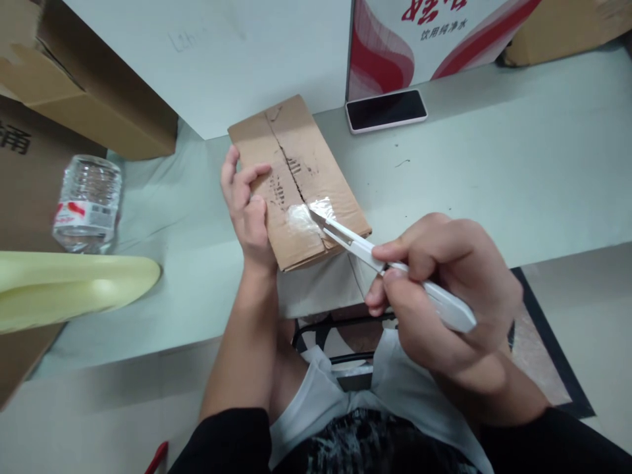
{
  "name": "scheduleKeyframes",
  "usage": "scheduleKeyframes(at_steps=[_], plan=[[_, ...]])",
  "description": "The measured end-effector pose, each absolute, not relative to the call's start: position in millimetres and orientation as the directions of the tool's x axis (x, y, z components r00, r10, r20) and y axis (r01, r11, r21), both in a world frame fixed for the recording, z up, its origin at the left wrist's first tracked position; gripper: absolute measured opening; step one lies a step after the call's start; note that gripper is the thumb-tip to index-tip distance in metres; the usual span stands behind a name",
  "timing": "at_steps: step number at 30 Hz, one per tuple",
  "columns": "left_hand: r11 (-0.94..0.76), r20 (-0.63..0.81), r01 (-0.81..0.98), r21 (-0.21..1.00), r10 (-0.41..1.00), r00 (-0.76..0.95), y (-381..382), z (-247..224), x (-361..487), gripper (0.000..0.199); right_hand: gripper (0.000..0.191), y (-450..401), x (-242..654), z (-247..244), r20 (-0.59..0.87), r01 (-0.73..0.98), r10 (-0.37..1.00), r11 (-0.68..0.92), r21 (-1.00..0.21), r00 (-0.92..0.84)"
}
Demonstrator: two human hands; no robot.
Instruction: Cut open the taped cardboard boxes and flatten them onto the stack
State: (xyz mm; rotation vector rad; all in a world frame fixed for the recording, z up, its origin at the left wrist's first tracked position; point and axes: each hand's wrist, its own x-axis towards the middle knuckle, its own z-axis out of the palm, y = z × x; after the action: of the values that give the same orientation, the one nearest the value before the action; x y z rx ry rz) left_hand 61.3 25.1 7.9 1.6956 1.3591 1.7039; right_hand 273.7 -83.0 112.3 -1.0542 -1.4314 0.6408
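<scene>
A small brown cardboard box [320, 148] lies tilted at the table's front edge, with a dark seam down its top face and clear tape across the near end. My left hand [249, 204] grips the box by its left side, fingers bent over onto the top. In my right hand [439, 283] is a white utility knife [363, 249], held between thumb and fingers. The tip of its blade touches the taped seam near the close end of the box. How deep the blade sits cannot be made out.
A phone [388, 110] lies beyond the box, before a red-and-white carton [395, 39]. To the left are a water bottle [89, 204], a pale yellow curved object [83, 286] and a larger cardboard box [118, 99]. A white panel [222, 59] stands behind.
</scene>
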Motion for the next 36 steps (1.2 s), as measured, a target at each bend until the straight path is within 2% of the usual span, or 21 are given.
scheduleKeyframes(at_steps=[6, 12, 16, 18, 20, 23, 26, 28, 32, 36], plan=[[-0.459, 0.551, 0.368, 0.808, 0.811, -0.198, 24, 9, 63, 0.058, 0.025, -90, 275, 114, 0.462, 0.272, 0.876, 0.415, -0.868, 0.138], [-0.479, 0.560, 0.343, 0.808, 0.805, -0.195, 25, 6, 66, 0.056, 0.022, -78, 276, 107, 0.510, 0.262, 0.854, 0.471, -0.842, 0.101], [-0.484, 0.565, 0.340, 0.806, 0.801, -0.199, 24, 4, 66, 0.055, 0.018, -73, 276, 97, 0.412, 0.085, 0.907, 0.405, -0.910, 0.085], [-0.484, 0.565, 0.343, 0.805, 0.803, -0.193, 25, 4, 66, 0.055, 0.012, -71, 275, 88, 0.399, -0.077, 0.913, 0.405, -0.911, 0.084], [-0.483, 0.565, 0.349, 0.803, 0.804, -0.188, 25, 3, 65, 0.056, 0.016, -67, 275, 79, 0.420, -0.140, 0.905, 0.425, -0.894, 0.068], [-0.488, 0.570, 0.351, 0.799, 0.801, -0.184, 25, 3, 66, 0.055, 0.023, -58, 275, 70, 0.447, 0.021, 0.894, 0.447, -0.894, 0.032], [-0.492, 0.567, 0.331, 0.805, 0.804, -0.183, 24, 4, 67, 0.053, 0.015, -51, 275, 69, 0.522, 0.237, 0.853, 0.508, -0.828, -0.006], [-0.483, 0.555, 0.323, 0.814, 0.811, -0.185, 23, 5, 67, 0.053, 0.013, -50, 276, 72, 0.560, 0.316, 0.825, 0.552, -0.771, -0.074], [-0.443, 0.521, 0.354, 0.824, 0.838, -0.163, 23, 5, 65, 0.057, 0.017, -51, 278, 74, 0.482, 0.353, 0.865, 0.498, -0.792, -0.138], [-0.478, 0.548, 0.364, 0.799, 0.829, -0.114, 24, 6, 64, 0.061, 0.016, -50, 280, 63, 0.460, 0.260, 0.884, 0.465, -0.846, -0.083]])
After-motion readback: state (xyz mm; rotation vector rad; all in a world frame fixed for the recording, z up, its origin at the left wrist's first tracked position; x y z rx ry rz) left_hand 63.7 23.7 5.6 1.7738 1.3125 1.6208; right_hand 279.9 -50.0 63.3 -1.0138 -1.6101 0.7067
